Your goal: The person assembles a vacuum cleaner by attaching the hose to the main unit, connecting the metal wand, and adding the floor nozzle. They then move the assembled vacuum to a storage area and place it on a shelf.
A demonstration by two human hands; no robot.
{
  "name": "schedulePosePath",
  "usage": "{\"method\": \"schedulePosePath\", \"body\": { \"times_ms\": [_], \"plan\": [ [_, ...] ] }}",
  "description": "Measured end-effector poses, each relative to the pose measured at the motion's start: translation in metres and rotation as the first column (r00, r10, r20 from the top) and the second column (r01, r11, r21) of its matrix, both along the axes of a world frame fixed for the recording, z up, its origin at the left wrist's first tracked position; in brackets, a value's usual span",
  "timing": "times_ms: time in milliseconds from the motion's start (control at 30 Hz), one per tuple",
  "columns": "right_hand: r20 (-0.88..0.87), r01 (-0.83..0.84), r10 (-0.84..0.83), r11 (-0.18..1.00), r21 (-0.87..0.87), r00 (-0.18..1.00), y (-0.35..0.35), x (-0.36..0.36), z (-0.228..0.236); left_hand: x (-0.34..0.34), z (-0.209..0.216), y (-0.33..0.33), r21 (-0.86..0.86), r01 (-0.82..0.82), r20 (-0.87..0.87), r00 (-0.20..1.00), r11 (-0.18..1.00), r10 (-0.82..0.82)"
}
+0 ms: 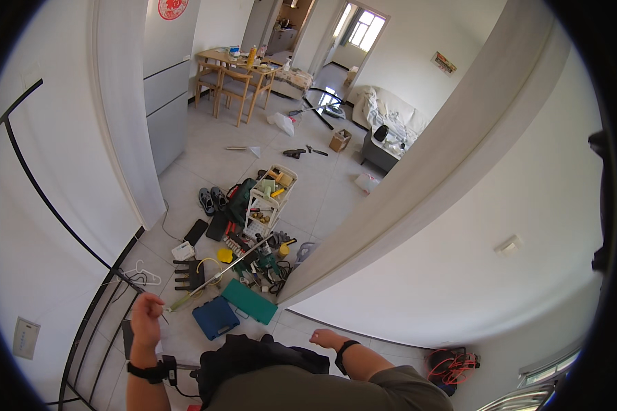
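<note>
My left hand [146, 316] is curled closed around a thin black metal pole [68, 218]. The pole slants up to the left along the white wall and meets a crossbar at its top; a short dark end shows past my fingers. Low in the middle, my right hand [327, 338] hangs by my body with its fingers curled in and nothing visible in them. Between my hands on the floor lie a blue case [214, 318] and a green case [249, 301]. A long metal rod [219, 274] lies across the floor beyond my left hand.
A white tiered rack [271, 198] with tools stands ahead, beside shoes [212, 200] and cables. A black slatted frame [97, 346] is at lower left. Wide door frames flank the opening. Farther off are a wooden table [219, 56], chairs and a covered sofa [394, 113].
</note>
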State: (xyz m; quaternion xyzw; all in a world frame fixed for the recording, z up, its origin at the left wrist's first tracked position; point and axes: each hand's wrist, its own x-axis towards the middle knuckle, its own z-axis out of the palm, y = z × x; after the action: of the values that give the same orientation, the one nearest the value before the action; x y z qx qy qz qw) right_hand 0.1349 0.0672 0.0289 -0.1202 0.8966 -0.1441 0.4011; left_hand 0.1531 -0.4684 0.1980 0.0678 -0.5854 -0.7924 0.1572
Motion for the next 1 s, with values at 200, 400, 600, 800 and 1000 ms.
{"method": "schedulePosePath", "body": {
  "times_ms": [200,400,600,800,1000],
  "plan": [
    [-0.134,-0.102,0.08,0.98,-0.17,0.988,-0.013,-0.078,-0.024,0.014,0.203,0.07,-0.151,0.247,-0.52,0.804,0.957,-0.29],
    [0.017,0.085,-0.084,0.953,-0.289,0.996,0.002,-0.102,-0.032,0.014,0.28,0.161,-0.26,0.588,-0.676,0.456,0.766,-0.579],
    [0.08,-0.011,0.02,0.993,-0.117,0.997,0.043,-0.086,-0.052,-0.008,0.284,0.226,-0.051,0.705,-0.818,0.377,0.708,-0.434],
    [0.065,-0.357,0.358,0.934,-0.031,0.931,0.078,-0.076,-0.085,-0.013,0.276,0.249,0.082,0.697,-0.757,0.508,0.712,-0.411],
    [0.042,-0.297,0.298,0.955,-0.016,0.954,0.041,-0.096,-0.077,-0.021,0.269,0.233,0.054,0.696,-0.755,0.498,0.716,-0.427]
  ]
}}
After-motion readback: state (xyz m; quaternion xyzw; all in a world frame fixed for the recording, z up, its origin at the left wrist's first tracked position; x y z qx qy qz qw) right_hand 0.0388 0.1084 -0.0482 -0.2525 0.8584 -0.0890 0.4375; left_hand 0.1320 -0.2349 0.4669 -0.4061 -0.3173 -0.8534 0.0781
